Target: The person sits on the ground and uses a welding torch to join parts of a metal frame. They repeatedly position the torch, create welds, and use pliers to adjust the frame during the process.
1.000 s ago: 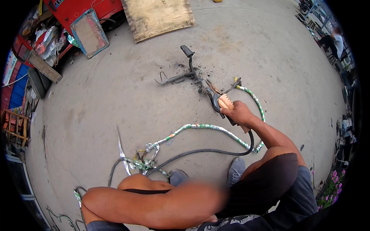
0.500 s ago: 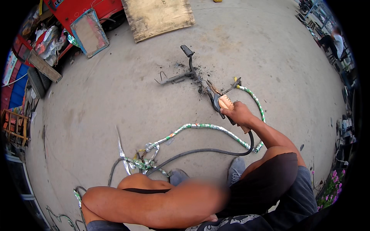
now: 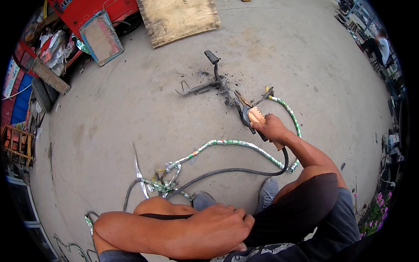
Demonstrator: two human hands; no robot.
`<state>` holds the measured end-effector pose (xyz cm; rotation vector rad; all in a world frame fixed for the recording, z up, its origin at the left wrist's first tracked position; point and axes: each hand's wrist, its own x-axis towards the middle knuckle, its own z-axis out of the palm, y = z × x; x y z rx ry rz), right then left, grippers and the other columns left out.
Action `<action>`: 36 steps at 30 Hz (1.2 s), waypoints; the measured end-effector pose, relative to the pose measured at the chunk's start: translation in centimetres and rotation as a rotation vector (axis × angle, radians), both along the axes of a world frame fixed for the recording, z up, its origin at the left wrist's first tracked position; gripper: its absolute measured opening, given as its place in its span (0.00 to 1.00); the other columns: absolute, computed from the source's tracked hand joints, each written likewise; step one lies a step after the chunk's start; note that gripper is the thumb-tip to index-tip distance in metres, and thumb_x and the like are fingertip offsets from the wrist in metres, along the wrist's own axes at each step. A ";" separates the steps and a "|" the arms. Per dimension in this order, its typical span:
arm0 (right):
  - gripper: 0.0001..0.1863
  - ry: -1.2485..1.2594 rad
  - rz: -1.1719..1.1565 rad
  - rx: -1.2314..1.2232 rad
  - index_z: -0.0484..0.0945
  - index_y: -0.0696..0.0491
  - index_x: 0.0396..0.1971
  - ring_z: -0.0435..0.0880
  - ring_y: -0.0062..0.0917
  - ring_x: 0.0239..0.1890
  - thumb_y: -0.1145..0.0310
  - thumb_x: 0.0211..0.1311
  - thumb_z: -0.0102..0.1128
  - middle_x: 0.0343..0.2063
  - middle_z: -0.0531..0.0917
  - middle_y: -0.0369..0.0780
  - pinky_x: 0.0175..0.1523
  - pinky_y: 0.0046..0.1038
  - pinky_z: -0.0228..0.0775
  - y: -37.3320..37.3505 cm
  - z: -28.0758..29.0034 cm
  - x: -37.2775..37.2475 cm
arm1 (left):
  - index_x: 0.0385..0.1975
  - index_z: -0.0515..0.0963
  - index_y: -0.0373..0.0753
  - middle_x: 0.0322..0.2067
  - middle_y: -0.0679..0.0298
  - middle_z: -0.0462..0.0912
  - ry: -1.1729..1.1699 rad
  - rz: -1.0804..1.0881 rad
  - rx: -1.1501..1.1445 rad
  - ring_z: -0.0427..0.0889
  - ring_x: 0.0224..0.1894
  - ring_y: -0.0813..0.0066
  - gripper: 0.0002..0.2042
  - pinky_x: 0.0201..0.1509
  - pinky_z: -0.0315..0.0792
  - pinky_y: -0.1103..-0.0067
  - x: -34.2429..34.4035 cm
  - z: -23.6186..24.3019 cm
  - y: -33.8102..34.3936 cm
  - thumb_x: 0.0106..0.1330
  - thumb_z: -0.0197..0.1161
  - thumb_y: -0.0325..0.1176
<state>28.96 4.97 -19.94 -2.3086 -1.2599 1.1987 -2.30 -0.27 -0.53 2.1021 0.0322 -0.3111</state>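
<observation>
Scarcely anything shifts from the earlier frame, though the left hand (image 3: 227, 228), blurred then, now shows sharply at lower centre. Both hands are apart: the left curls its fingers, and I cannot tell whether they enclose anything; the right hand (image 3: 271, 129) is closed around an orange-and-black clamp (image 3: 256, 115), right of centre. Its tip points up-left, near a dark metal pedal piece (image 3: 203, 88) on the concrete floor (image 3: 104, 126). Black cable (image 3: 209, 174) and foil-wrapped cable (image 3: 244, 144) curve below; a plywood board (image 3: 179, 22) stands at the top.
</observation>
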 end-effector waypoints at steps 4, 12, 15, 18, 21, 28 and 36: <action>0.34 -0.036 -0.018 0.037 0.79 0.65 0.28 0.84 0.31 0.17 0.41 0.58 0.71 0.19 0.83 0.46 0.22 0.34 0.77 -0.4 0.0 -0.3 | 0.44 0.75 0.20 0.33 0.43 0.81 0.000 -0.017 0.073 0.85 0.39 0.46 0.25 0.46 0.79 0.63 0.4 1.0 0.4 0.64 0.70 0.41; 0.33 -0.041 -0.056 0.071 0.80 0.65 0.23 0.84 0.31 0.16 0.43 0.59 0.71 0.17 0.83 0.45 0.22 0.34 0.77 -0.3 0.3 -0.5 | 0.44 0.75 0.19 0.34 0.42 0.81 0.002 -0.029 0.058 0.85 0.39 0.46 0.25 0.47 0.79 0.63 0.4 1.0 0.5 0.64 0.70 0.41; 0.33 -0.019 -0.001 0.007 0.80 0.65 0.25 0.84 0.31 0.17 0.43 0.59 0.71 0.18 0.83 0.46 0.21 0.34 0.77 0.0 1.1 -0.5 | 0.44 0.74 0.19 0.34 0.42 0.81 0.008 -0.033 0.066 0.85 0.39 0.46 0.26 0.46 0.79 0.63 0.4 1.0 0.5 0.63 0.70 0.41; 0.33 -0.024 -0.024 0.014 0.79 0.66 0.26 0.85 0.31 0.18 0.43 0.59 0.71 0.20 0.84 0.47 0.21 0.34 0.77 -0.4 0.3 -0.4 | 0.44 0.74 0.19 0.34 0.43 0.81 -0.005 -0.023 0.080 0.85 0.38 0.46 0.26 0.46 0.79 0.63 0.3 0.9 0.3 0.63 0.70 0.42; 0.33 -0.012 0.008 0.023 0.80 0.67 0.28 0.85 0.31 0.19 0.43 0.59 0.71 0.21 0.84 0.47 0.21 0.34 0.77 -0.2 0.8 -0.1 | 0.44 0.75 0.19 0.34 0.43 0.81 -0.004 -0.024 0.085 0.85 0.38 0.46 0.26 0.46 0.79 0.63 0.3 0.8 0.2 0.63 0.70 0.42; 0.33 -0.030 0.005 0.018 0.80 0.66 0.28 0.85 0.31 0.18 0.42 0.60 0.70 0.20 0.84 0.46 0.20 0.33 0.76 -0.1 0.7 -0.3 | 0.45 0.75 0.21 0.32 0.48 0.81 -0.042 -0.012 0.114 0.85 0.35 0.54 0.26 0.41 0.78 0.66 0.3 0.2 -0.1 0.62 0.72 0.42; 0.34 -0.011 0.005 -0.014 0.79 0.65 0.28 0.83 0.30 0.16 0.42 0.59 0.70 0.18 0.82 0.44 0.19 0.33 0.74 0.0 1.0 -0.3 | 0.40 0.74 0.28 0.33 0.46 0.80 -0.028 0.022 0.036 0.82 0.40 0.44 0.17 0.42 0.75 0.60 0.6 2.7 0.9 0.65 0.67 0.38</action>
